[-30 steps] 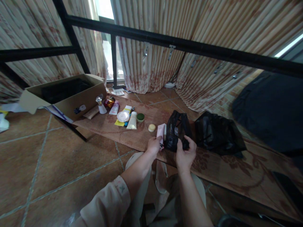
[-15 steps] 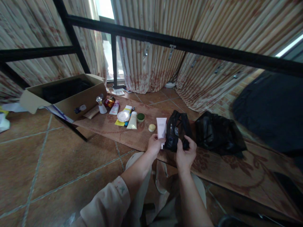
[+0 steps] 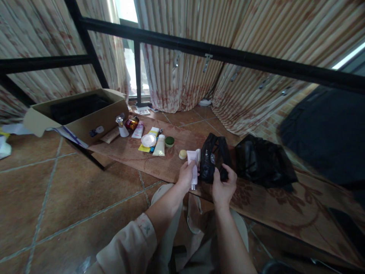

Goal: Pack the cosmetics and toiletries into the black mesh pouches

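Observation:
My left hand is closed on a pale pink squeeze tube whose silver cap points down toward me. A slim whitish item shows just behind the tube; what it is I cannot make out. My right hand grips the near edge of a black see-through pouch with glittery bits on it. The tube is just left of the pouch. A small cream-coloured round container sits beyond my left hand, on the brown patterned cloth.
Further left lie a cream tube, a green-lidded jar, a round clear-lidded container and a silver-topped white bottle. An open cardboard box stands at the far left. A black plastic bag rests right of the pouch.
My left hand has tilted the pink tube and brought it slightly lower and left. The slim whitish item has come into view beside it. My right hand stays on the pouch.

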Demonstrator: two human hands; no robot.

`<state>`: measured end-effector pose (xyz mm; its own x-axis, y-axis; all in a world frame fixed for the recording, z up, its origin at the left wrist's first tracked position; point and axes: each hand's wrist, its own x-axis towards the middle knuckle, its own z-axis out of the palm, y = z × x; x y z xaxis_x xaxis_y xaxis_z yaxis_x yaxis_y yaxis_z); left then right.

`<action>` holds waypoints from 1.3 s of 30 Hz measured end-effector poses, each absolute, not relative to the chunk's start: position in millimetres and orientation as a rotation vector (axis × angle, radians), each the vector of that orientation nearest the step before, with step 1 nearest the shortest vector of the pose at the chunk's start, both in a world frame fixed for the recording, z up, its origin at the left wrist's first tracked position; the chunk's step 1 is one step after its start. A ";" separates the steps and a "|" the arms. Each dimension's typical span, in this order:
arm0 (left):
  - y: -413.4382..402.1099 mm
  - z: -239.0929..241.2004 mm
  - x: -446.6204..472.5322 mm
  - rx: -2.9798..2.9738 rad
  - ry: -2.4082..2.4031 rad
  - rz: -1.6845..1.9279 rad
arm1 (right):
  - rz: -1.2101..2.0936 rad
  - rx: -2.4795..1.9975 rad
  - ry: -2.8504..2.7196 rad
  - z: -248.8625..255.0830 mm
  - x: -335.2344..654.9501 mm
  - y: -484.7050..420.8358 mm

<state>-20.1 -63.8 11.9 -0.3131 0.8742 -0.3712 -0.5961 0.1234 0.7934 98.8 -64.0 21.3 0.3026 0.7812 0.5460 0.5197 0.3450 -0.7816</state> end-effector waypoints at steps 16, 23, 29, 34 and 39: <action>-64.7 11.0 -17.8 0.425 1.174 1.580 | 0.265 -1.301 -1.356 21.5 98.7 -64.8; -65.6 19.1 -22.3 0.204 1.143 1.466 | 0.268 -1.280 -1.340 19.6 98.3 -64.0; -67.3 26.5 -23.3 0.189 1.110 1.402 | 0.292 -1.291 -1.328 20.0 97.6 -64.2; -69.0 25.1 -23.0 0.234 1.102 1.379 | 0.282 -1.303 -1.326 19.7 98.0 -63.8; -69.1 23.3 -22.2 0.284 1.158 1.385 | 0.285 -1.289 -1.337 19.7 98.2 -64.0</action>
<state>-22.2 -69.1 23.3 -0.2236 0.8565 -0.4651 -0.6099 0.2493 0.7522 98.2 -64.0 19.7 0.3101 0.7806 0.5426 0.4915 0.3570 -0.7944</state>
